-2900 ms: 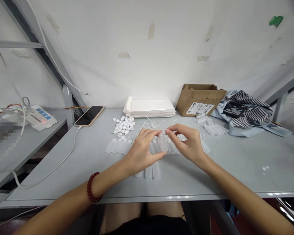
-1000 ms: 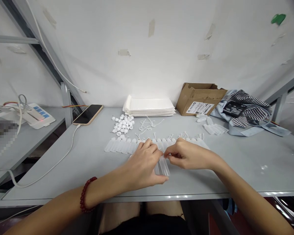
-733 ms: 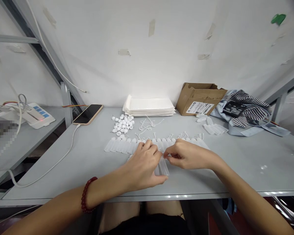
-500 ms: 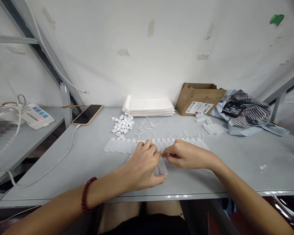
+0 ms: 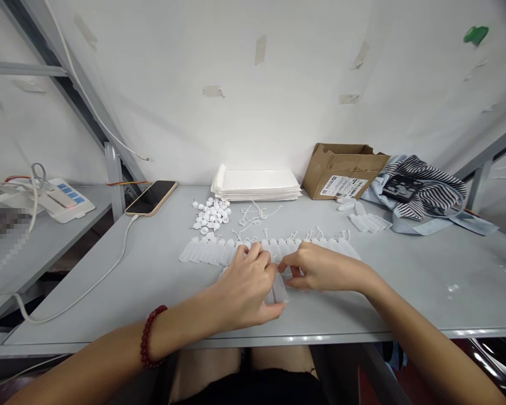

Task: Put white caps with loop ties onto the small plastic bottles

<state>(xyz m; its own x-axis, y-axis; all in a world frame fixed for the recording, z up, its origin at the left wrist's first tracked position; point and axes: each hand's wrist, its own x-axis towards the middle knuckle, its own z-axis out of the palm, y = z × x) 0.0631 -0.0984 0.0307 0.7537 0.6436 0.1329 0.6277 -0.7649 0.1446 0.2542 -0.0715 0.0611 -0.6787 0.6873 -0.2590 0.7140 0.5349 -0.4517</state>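
Note:
My left hand (image 5: pixel 253 287) lies curled over a short row of translucent plastic sleeves (image 5: pixel 280 290), its thumb along their near ends. It grips these sleeves, and they are partly hidden beneath it. At their far end, my right hand (image 5: pixel 310 267) is bent in a pinch, close to the left fingertips. A thin white line shows by its fingers, but what it holds is too small to make out. Just beyond both hands stretches a longer row of similar sleeves (image 5: pixel 198 250), several with white strings (image 5: pixel 319 232) sticking out at the top.
Small white caps (image 5: pixel 211 215) are heaped left of loose white cords (image 5: pixel 255 214). Behind them lies a stack of white envelopes (image 5: pixel 257 184). A cardboard box (image 5: pixel 343 171), more sleeves (image 5: pixel 369 220) and striped cloth (image 5: pixel 434 188) are at right; a charging phone (image 5: pixel 152 198) is at left.
My right thumb has moved slightly down and away from the index finger. The left hand stays nearly still on the sleeves.

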